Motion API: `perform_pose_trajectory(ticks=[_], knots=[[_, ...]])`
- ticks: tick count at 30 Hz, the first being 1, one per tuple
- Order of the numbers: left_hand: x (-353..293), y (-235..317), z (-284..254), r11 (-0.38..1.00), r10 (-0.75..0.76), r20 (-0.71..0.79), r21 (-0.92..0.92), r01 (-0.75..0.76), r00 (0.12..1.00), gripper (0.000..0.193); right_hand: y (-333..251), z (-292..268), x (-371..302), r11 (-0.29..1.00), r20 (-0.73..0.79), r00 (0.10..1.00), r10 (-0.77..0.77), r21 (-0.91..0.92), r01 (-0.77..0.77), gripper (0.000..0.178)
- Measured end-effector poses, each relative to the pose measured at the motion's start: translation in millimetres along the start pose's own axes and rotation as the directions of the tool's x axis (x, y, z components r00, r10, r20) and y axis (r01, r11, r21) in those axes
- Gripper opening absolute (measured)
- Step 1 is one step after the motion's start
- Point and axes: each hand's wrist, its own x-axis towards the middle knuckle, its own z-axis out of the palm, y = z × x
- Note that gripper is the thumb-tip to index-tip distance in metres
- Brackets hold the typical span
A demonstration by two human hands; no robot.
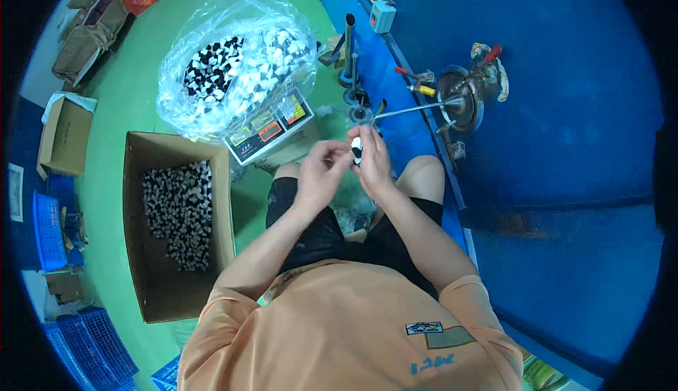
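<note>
The part (357,151), white above and black below, sits at the right hand (373,159), in front of the knees and near the foot of the post (349,48). The right hand is half curled with its fingers together along the far side of the part, which it seems to grip, though the thumb is mostly hidden. The left hand (323,170) has its fingers bent in toward the thumb, tips just beside the part; whether they touch it or pinch anything, I cannot tell.

It looks like light, stiff moulded plastic (a guess from the clean edges and the faint sheen), so it should bear a firm pinch without denting. Small and smooth as it is, it may twist or slip if caught only by an edge. The surest hold is probably across the middle, thumb on one side and two fingers on the other. Nothing about it looks fragile, but the white could show smudges.

To the left, many similar pieces lie in the clear bag (171,84) by the scale (270,131), and more in the box (157,288), where they rest in a loose heap
</note>
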Motion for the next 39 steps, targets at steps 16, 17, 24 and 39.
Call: perform_pose_trajectory(ticks=[16,17,24,39], knots=[[51.3,-18.1,16.5,0.829,-0.198,0.163,-0.498,0.254,0.967,0.013,0.7,-34.3,1.8,0.983,-0.101,0.99,-0.103,-0.164,0.085,0.023],[52.6,-16.5,17.4,0.827,-0.194,0.171,-0.501,0.254,0.966,0.014,-0.1,-34.6,1.7,0.984,-0.102,0.99,-0.099,-0.157,0.082,0.023],[61.7,-8.7,22.8,0.84,-0.184,0.198,-0.477,0.259,0.963,0.015,-11.7,-28.2,2.7,0.985,-0.132,0.984,-0.116,-0.139,0.098,0.02],[59.0,8.1,45.4,0.887,-0.145,0.056,-0.434,0.155,0.988,0.016,-33.6,-16.8,14.8,0.998,-0.142,0.988,-0.066,0.0,0.067,0.017]])
